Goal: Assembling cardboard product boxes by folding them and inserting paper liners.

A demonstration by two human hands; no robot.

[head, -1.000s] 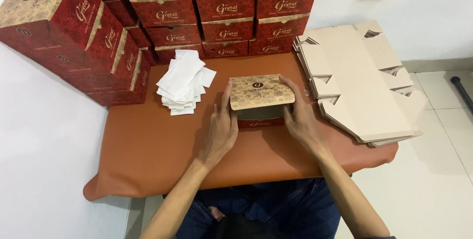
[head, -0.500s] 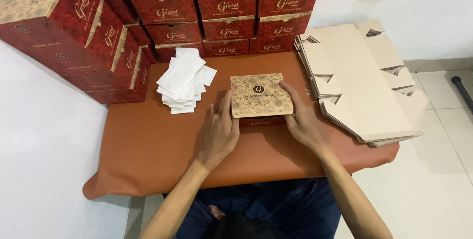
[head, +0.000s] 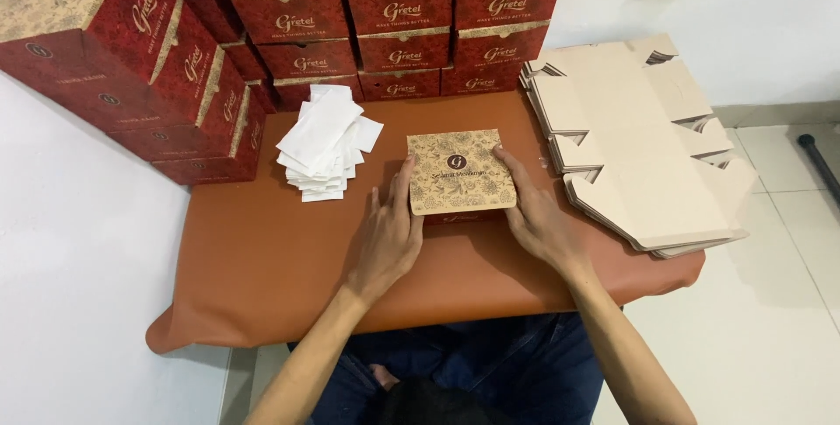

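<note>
brown leatherette-looking table cover (head: 262,294), and from the head cam the small gold-patterned box (head: 459,171) sits mid-table. left hand (head: 389,237) and right hand (head: 538,215) lie flat with fingers spread, pressing its two sides. uneven pressure could probably skew or crease the lid, or nudge it toward the flat cardboard blanks (head: 639,145) or white paper stack (head: 325,140).

tan floral-patterned box lid (head: 458,171), red stacked boxes (head: 398,18) (gold trim), white papers (head: 325,140).

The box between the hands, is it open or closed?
Closed: the patterned lid of the box lies flat, left hand and right hand against its sides.
</note>
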